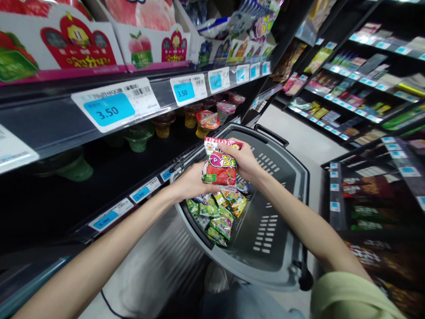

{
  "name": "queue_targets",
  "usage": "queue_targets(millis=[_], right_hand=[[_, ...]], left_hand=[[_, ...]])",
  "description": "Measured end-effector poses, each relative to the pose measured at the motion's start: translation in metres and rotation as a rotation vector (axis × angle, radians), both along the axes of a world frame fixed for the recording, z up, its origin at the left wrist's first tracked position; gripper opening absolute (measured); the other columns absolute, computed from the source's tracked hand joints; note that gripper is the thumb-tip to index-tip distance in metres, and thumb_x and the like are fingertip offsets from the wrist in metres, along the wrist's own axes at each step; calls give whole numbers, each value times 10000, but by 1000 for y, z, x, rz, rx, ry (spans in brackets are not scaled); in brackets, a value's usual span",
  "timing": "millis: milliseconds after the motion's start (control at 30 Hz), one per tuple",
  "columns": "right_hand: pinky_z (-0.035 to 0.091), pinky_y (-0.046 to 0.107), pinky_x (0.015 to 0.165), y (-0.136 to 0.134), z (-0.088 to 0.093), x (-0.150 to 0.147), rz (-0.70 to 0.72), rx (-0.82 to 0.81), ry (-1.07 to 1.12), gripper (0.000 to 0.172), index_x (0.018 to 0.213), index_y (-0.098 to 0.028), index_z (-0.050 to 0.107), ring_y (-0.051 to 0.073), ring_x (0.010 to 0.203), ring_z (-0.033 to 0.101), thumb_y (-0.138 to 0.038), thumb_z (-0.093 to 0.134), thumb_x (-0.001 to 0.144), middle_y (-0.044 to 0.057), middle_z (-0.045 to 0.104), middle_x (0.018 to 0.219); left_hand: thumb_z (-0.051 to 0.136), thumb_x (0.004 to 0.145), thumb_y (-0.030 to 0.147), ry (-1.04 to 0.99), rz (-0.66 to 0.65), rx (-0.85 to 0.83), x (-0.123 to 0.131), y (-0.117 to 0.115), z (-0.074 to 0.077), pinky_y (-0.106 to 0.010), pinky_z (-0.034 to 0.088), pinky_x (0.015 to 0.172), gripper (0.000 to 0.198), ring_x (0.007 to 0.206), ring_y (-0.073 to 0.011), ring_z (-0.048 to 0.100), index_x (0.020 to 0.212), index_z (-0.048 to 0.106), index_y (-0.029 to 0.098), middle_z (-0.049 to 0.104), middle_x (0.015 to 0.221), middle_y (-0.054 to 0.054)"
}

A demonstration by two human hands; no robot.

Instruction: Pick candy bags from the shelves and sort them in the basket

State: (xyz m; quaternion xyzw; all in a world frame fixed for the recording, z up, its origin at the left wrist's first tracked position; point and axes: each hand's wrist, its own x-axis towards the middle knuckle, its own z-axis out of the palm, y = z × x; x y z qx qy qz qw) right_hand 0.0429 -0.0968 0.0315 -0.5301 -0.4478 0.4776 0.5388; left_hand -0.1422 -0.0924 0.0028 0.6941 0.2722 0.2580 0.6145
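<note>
Holds a red packet [219, 170] over the basket [247, 266]

Pinches its upper right in the right hand [247, 161], supports its left edge with the left hand [194, 180], seemingly for steadiness.

Before you are a red pouch [221, 170] with a strawberry print, a grey basket [245, 248] with pale slots, your pale-green sleeve [348, 292], and white price labels [116, 106] with blue panels.
</note>
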Motion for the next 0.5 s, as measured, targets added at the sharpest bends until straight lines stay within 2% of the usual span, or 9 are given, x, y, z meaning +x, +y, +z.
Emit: queue_targets(millis=[500], right_hand=[[530, 279, 623, 1, -1, 0, -9, 10, 7, 366, 757, -210, 608, 130, 629, 608, -438, 869, 639, -5, 663, 739]], left_hand=[[835, 646, 221, 2, -19, -9, 0, -1, 0, -415, 545, 923, 546, 1019, -255, 690, 1151, 645, 143, 729, 1135, -102]])
